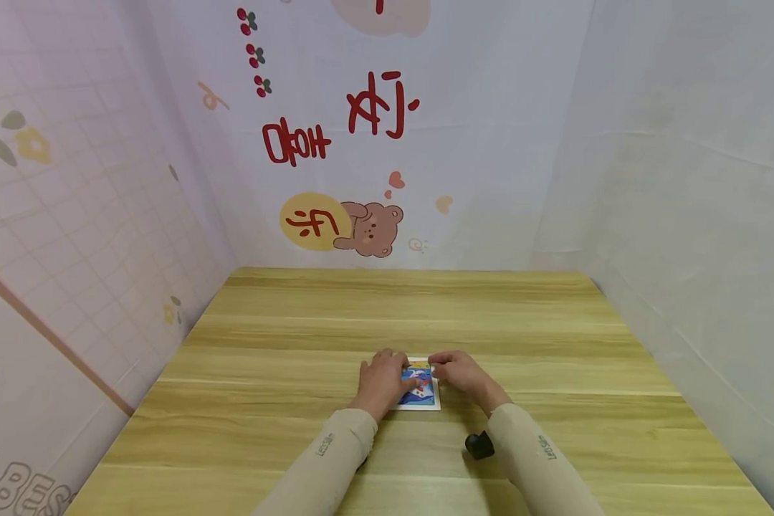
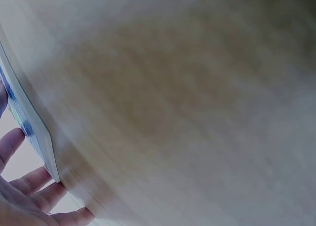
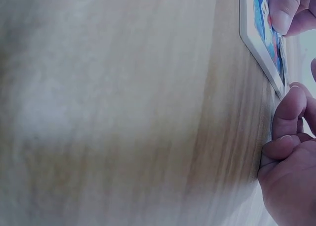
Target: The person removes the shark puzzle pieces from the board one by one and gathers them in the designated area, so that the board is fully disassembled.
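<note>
A small picture board [image 1: 419,396] with a white border and a blue and yellow picture lies on the wooden table. My left hand [image 1: 382,382] rests over its left side, the thumb lying on the picture and the other fingers spread around the left and far edges. In the left wrist view, fingertips touch the board's white edge [image 2: 43,137]. At the far right corner is my right hand [image 1: 462,373], its thumb and forefinger close together beside the border. The right wrist view shows curled fingers [image 3: 291,105] by that corner; whether they pinch anything I cannot tell.
The wood-grain table [image 1: 284,344] spreads around the board. A black object [image 1: 479,445] shows beside the right sleeve. White printed cloth hangs as a back wall [image 1: 477,165] and along both sides of the table.
</note>
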The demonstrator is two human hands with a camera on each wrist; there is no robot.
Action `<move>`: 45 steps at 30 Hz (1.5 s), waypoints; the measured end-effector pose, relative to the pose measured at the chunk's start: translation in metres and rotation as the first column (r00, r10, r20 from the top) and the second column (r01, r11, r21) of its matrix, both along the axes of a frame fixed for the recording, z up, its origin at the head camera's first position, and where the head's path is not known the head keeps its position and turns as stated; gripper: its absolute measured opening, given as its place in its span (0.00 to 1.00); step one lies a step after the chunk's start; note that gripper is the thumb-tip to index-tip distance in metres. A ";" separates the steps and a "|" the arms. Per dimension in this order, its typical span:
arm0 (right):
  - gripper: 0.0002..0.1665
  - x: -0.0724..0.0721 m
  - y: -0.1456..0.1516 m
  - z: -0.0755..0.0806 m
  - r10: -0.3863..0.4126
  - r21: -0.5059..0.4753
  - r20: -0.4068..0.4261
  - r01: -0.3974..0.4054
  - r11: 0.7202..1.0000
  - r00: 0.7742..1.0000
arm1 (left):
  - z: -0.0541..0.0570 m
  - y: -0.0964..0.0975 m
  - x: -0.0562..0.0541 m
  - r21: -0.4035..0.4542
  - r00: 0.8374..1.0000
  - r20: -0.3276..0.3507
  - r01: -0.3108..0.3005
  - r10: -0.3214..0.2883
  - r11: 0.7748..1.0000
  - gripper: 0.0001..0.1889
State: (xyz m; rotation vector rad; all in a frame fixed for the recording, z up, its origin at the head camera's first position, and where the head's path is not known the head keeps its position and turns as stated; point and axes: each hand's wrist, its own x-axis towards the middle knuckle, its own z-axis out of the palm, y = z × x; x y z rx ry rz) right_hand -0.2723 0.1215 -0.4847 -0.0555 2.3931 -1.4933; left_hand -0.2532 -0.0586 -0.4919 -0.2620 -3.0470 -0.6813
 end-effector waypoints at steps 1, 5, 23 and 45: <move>0.22 -0.001 0.000 -0.001 -0.003 -0.002 0.005 0.003 1.000 1.000 | 0.000 0.000 0.000 -0.003 1.000 0.000 0.000 0.000 1.000 0.19; 0.22 -0.003 0.002 -0.005 -0.003 -0.013 0.009 0.003 1.000 1.000 | 0.001 0.000 0.000 -0.007 1.000 0.001 0.000 0.000 1.000 0.19; 0.24 -0.005 0.002 -0.006 0.011 -0.064 -0.002 -0.011 0.998 1.000 | 0.004 0.000 0.002 -0.016 1.000 0.000 -0.010 0.010 1.000 0.19; 0.19 -0.008 0.001 -0.008 -0.052 -0.027 -0.092 0.050 0.998 0.994 | 0.001 0.001 0.003 -0.037 1.000 0.014 -0.011 0.011 0.999 0.18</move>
